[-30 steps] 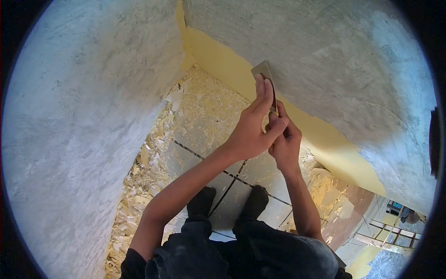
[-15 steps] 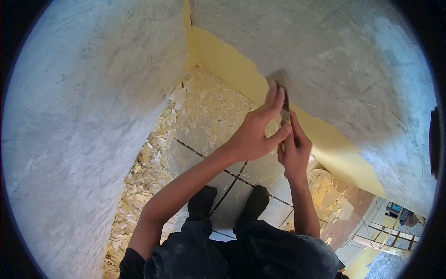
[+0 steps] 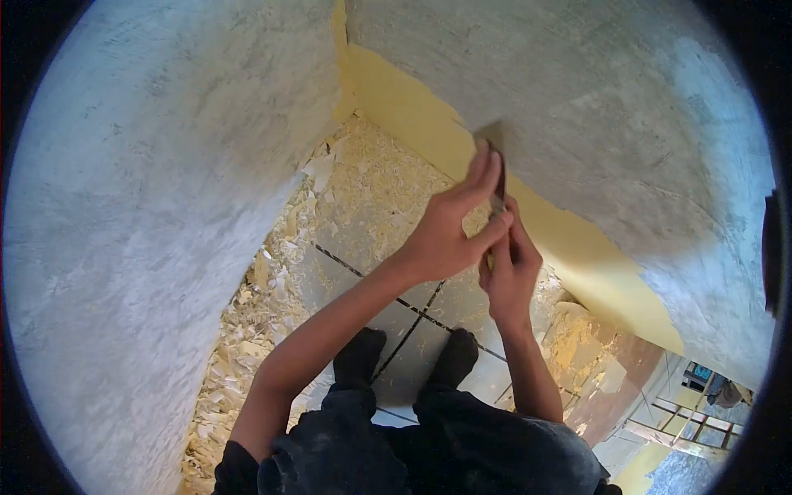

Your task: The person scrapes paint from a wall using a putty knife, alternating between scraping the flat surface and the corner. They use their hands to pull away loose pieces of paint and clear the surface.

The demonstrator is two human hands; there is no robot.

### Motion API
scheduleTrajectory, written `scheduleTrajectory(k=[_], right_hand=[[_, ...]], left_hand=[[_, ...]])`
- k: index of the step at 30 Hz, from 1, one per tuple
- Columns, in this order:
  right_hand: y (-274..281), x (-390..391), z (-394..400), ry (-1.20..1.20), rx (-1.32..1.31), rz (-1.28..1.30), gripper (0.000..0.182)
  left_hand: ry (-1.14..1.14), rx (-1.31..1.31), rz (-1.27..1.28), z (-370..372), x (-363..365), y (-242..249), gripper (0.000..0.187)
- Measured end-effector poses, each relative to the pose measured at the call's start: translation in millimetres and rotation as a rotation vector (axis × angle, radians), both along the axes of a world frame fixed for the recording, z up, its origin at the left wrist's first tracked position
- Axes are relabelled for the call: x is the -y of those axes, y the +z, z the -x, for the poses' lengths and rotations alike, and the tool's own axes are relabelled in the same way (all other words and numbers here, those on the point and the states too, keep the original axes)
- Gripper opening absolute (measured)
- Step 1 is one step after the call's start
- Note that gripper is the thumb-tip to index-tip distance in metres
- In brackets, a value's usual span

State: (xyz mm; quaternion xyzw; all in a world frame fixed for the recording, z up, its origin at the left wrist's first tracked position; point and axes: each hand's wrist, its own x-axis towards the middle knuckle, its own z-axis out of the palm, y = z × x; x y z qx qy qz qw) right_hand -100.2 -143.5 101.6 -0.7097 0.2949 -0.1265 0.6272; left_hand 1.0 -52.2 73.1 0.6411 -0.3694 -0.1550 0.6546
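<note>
A scraper [image 3: 500, 175] with a thin dark blade lies against the wall, where a strip of yellow paint [image 3: 569, 235] meets bare grey plaster [image 3: 602, 124]. My right hand [image 3: 511, 285] is wrapped round its handle, most of which is hidden by the fingers. From the left side my left hand [image 3: 445, 227] also grips the tool, its fingers laid along the blade and its thumb near the handle. The blade's edge is partly covered by the left fingertips.
Yellow paint flakes [image 3: 239, 346] pile along the base of the left grey wall [image 3: 148, 206] and in the corner. Grey floor tiles [image 3: 396, 355] lie under my feet. At lower right, a wooden frame [image 3: 689, 421] like a ladder stands beyond the yellow wall's end.
Both hands and the scraper have shifted slightly up and to the left along the wall. The right forearm has swung leftward, and the hold on the tool looks the same.
</note>
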Motion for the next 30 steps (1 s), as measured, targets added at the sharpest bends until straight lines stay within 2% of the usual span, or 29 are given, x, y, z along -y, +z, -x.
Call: scheduleTrajectory(k=[1,4,6,7,9,13,15,16,18,21,22,23,24,25,27,30], right_hand=[[1.4,-1.5,4.4,-0.047,-0.031,0.009,0.036],[-10.9,4.1,-26.2,0.020,0.029,-0.015,0.037],[-18.7,5.0,-27.2,0.069,0.079,0.022,0.039],[-11.1,3.0,-19.4,0.069,0.080,0.021,0.039],[10.1,1.5,-5.4,-0.019,-0.081,-0.018,0.040],[-2.5,9.8,-13.6,0.021,-0.083,0.006,0.040],[-19.9,5.3,-30.1,0.068,0.091,0.069,0.039],[-10.4,5.7,-28.2,0.028,0.031,-0.015,0.038],[4.8,0.8,-6.2,-0.011,-0.020,-0.027,0.037],[0.3,9.3,-11.4,-0.013,-0.091,-0.019,0.036],[-12.9,11.9,-27.0,0.028,0.001,0.045,0.036],[-20.1,12.4,-34.3,0.072,0.092,0.110,0.036],[-12.7,9.2,-33.9,0.080,0.034,0.073,0.037],[-3.8,7.7,-26.8,0.083,0.037,0.073,0.037],[9.5,4.9,-10.2,-0.006,-0.058,-0.029,0.037],[5.2,15.2,-12.4,0.007,-0.090,0.004,0.038]], left_hand=[[0.002,0.004,-0.003,-1.9,-0.5,0.4,0.075],[0.031,-0.014,0.013,2.7,6.0,1.0,0.074],[0.246,0.001,0.079,0.1,12.1,3.8,0.072],[0.246,0.003,0.078,0.2,9.9,3.0,0.072],[0.048,-0.003,0.046,-1.5,2.0,2.8,0.073],[0.032,0.014,0.022,0.8,4.4,1.8,0.073],[0.239,0.002,0.039,-0.2,11.7,0.3,0.073],[0.239,0.002,0.039,0.4,10.1,-0.1,0.073],[0.048,0.012,0.020,-1.9,2.3,0.3,0.075],[0.016,-0.002,0.013,-1.7,1.1,3.1,0.075],[0.010,-0.013,0.016,0.3,4.4,2.5,0.075],[0.117,-0.005,0.031,-0.2,8.9,2.0,0.074],[0.230,0.010,0.046,-2.3,11.6,1.8,0.074],[0.233,0.013,0.046,-2.8,10.1,0.8,0.074],[0.037,-0.017,0.069,-3.9,1.0,0.7,0.074],[0.023,0.008,0.002,-4.8,-1.6,3.0,0.074]])
